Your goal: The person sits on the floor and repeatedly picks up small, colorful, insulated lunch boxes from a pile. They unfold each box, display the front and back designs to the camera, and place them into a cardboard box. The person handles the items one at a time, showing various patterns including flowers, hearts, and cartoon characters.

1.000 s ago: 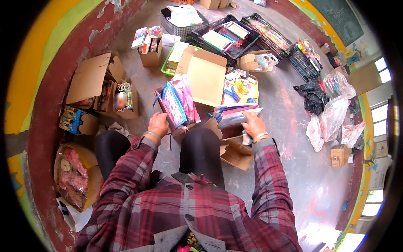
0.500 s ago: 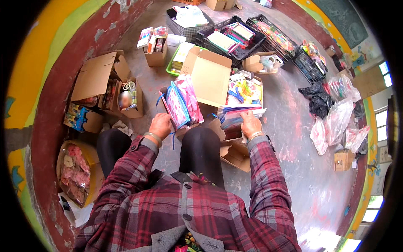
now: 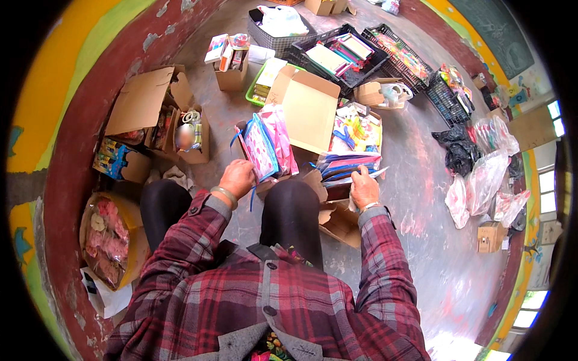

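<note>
My left hand point(image 3: 237, 178) is closed at the near left edge of a cluster of gift bags, its fingertips partly hidden. Among them are a pink-and-white patterned bag with blue sides point(image 3: 259, 146) and a pink bag point(image 3: 279, 135); blue ribbon handles hang loose at the side. To the right, more gift bags point(image 3: 346, 163), blue and purple, stand upright and packed together in a cardboard box point(image 3: 315, 183). My right hand point(image 3: 365, 190) pinches the upper edge of the nearest of these, which leans toward me with a dark gap behind it.
An open carton of colourful packages point(image 3: 355, 129) stands beyond the bags, beside a raised cardboard flap point(image 3: 304, 108). Black crates point(image 3: 338, 57) line the back. Cartons point(image 3: 191, 138) crowd my left; plastic bags point(image 3: 485, 180) lie right. An open box point(image 3: 340, 224) sits by my knee.
My right hand has come slightly nearer to me, and the front bags on the right have spread apart from the others. My left hand stays at its bags while the whole view shifts slightly.
</note>
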Action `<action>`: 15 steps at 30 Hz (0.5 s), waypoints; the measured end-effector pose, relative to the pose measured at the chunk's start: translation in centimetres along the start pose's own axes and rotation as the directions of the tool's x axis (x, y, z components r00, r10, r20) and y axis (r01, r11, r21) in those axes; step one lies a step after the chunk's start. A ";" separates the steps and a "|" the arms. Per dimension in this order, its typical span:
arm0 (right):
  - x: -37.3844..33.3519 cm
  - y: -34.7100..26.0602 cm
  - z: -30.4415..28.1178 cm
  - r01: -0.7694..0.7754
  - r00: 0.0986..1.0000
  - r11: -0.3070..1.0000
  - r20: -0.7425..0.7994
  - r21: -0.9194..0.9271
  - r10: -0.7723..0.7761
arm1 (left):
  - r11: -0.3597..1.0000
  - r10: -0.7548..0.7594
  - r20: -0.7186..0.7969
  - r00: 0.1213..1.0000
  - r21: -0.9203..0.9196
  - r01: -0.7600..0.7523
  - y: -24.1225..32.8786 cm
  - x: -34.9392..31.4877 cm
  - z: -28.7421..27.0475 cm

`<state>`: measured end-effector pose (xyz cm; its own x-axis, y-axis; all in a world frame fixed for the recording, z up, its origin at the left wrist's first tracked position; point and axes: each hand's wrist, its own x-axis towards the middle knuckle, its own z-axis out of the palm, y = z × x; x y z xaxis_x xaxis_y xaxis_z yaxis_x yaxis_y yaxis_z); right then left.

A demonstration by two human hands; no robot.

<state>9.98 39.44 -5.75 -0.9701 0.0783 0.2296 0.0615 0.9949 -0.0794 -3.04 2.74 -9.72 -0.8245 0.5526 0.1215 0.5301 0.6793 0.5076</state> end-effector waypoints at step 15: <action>-2.0 0.5 1.0 -0.115 0.937 0.991 0.324 -0.061 0.129 | 0.999 0.025 0.060 0.998 -0.021 -0.023 0.7 0.0 0.2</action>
<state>11.73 39.73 -7.23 -0.9773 0.1813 -0.1099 0.1872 0.9812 -0.0460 -2.67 3.31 -9.53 -0.7979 0.5970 0.0829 0.5448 0.6556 0.5228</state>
